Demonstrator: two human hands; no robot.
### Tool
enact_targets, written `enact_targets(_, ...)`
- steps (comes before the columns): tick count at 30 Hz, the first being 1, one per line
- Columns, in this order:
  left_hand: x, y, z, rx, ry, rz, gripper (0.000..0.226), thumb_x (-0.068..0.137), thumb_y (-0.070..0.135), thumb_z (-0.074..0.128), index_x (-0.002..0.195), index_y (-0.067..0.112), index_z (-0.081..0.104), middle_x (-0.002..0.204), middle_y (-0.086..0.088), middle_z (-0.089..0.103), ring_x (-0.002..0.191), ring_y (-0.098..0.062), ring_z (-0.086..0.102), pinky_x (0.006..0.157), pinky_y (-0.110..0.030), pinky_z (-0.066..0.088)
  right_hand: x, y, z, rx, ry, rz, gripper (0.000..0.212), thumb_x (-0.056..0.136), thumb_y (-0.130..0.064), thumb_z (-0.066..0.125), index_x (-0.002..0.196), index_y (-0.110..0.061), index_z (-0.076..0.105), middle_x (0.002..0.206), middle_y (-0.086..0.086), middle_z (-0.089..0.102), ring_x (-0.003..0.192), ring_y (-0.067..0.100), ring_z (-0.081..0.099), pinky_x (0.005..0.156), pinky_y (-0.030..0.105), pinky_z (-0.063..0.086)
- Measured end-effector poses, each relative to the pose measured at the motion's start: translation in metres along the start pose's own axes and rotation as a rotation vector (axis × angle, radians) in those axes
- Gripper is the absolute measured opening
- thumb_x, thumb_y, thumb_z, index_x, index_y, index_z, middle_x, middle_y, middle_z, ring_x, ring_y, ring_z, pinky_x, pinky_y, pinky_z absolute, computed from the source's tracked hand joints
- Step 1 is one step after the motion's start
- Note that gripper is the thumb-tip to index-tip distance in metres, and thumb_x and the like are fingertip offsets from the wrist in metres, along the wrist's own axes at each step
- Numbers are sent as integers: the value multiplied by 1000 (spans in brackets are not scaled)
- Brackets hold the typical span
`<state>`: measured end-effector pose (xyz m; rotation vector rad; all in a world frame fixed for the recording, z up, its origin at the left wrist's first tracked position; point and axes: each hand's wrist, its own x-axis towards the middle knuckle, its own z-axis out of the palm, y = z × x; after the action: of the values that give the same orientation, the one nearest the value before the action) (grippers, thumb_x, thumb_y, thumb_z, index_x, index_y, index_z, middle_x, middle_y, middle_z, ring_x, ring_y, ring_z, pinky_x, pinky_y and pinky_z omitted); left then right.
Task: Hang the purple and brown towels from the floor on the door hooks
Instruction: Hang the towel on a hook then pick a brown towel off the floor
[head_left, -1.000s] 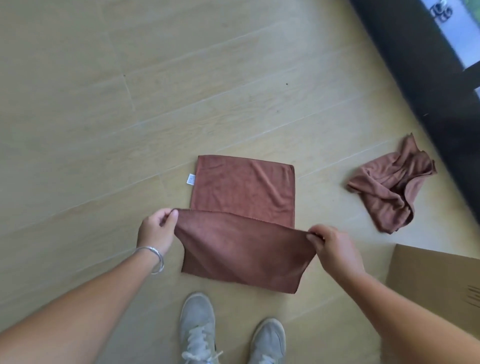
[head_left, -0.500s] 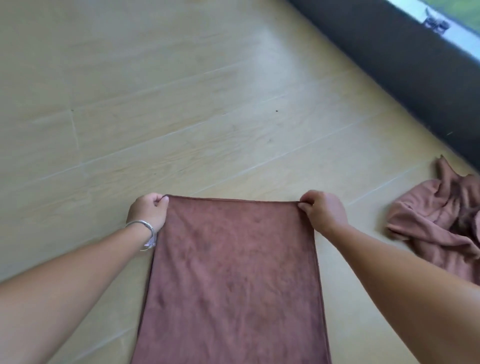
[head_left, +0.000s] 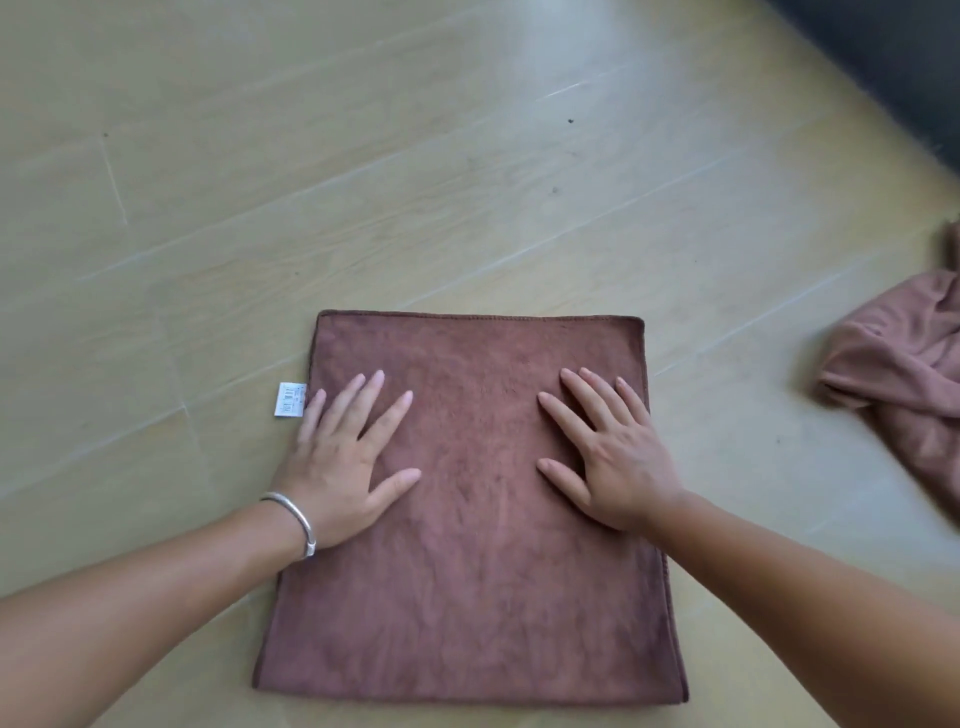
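Folded brown towel (head_left: 470, 519) flat on floor (head_left: 363, 182); left hand (head_left: 340, 462) and right hand (head_left: 615, 457) pressing it, each grip wide, fingers spread; crumpled towel (head_left: 904, 374) to its right.

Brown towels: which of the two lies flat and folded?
The brown towel under both hands lies flat with straight edges and a white tag; the other towel, at the right edge, is crumpled.

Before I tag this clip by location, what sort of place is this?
Likely a room in a home, though little shows. Light wood-plank floor, a folded brown towel pressed flat under the left hand and right hand, and a crumpled brown towel nearby.
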<state>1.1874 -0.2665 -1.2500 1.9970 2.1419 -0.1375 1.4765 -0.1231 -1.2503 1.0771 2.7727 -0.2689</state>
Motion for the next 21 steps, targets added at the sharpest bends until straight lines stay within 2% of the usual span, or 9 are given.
enact_targets(4, 12, -8, 8, 99, -10, -1, 79, 86, 74, 9, 152, 30, 7, 160, -8, 9, 147, -23, 7, 116, -50, 6, 12, 4, 1, -18, 0, -3, 70, 91, -67, 23, 149, -30, 27, 158, 5, 22, 147, 22, 13, 117, 48, 14)
enact_targets(7, 33, -18, 4, 120, -47, -18, 78, 82, 77, -1, 147, 37, -16, 160, -6, -3, 146, -21, -6, 117, -47, -3, 29, 9, -5, -49, -43, 23, 72, 90, -69, 15, 151, -32, 18, 159, 4, 14, 147, 21, 6, 119, 45, 7)
enact_targets(9, 56, -27, -3, 150, -83, -49, 78, 78, 78, -9, 143, 39, -25, 160, -4, -12, 145, -18, -14, 117, -46, -8, 54, 15, -13, -80, -73, 60, 73, 88, -70, 8, 151, -33, 8, 161, 3, 5, 147, 21, -1, 119, 43, 1)
enact_targets(12, 105, -36, -31, 226, -122, -162, 75, 86, 71, 4, 149, 34, -12, 159, -6, -13, 146, -20, -14, 116, -48, -7, 107, 21, -35, -151, -121, 189, 71, 91, -66, 13, 152, -32, 2, 161, 3, -1, 147, 24, -6, 118, 45, -3)
enact_targets(14, 123, -29, -48, 243, -27, -159, 69, 94, 59, 20, 152, 28, 0, 160, -8, -5, 147, -21, -6, 117, -47, -3, 129, 12, -49, -133, -65, 228, 69, 95, -60, 23, 152, -28, 4, 161, 6, -1, 147, 25, -6, 119, 45, -2)
enact_targets(16, 113, -15, -52, 155, 135, -52, 67, 94, 54, 27, 152, 24, 11, 160, -9, 8, 147, -23, 6, 117, -47, 5, 120, -4, -49, -32, 135, 130, 67, 94, -56, 30, 152, -26, 12, 160, 8, 9, 147, 24, 2, 119, 43, 4)
enact_targets(18, 74, -2, -39, 93, 183, 82, 73, 89, 60, 30, 150, 23, 20, 158, -10, 17, 145, -25, 16, 116, -50, 14, 76, -20, -36, 89, 252, -25, 69, 91, -59, 35, 149, -24, 24, 158, 9, 20, 147, 24, 12, 119, 46, 12)
enact_targets(21, 2, -8, -4, 144, 59, 207, 78, 85, 66, 31, 150, 25, 21, 157, -12, 20, 144, -28, 21, 113, -57, 19, -5, -30, 7, 81, 148, -238, 75, 87, -65, 41, 149, -24, 30, 158, 10, 21, 147, 25, 12, 116, 51, 18)
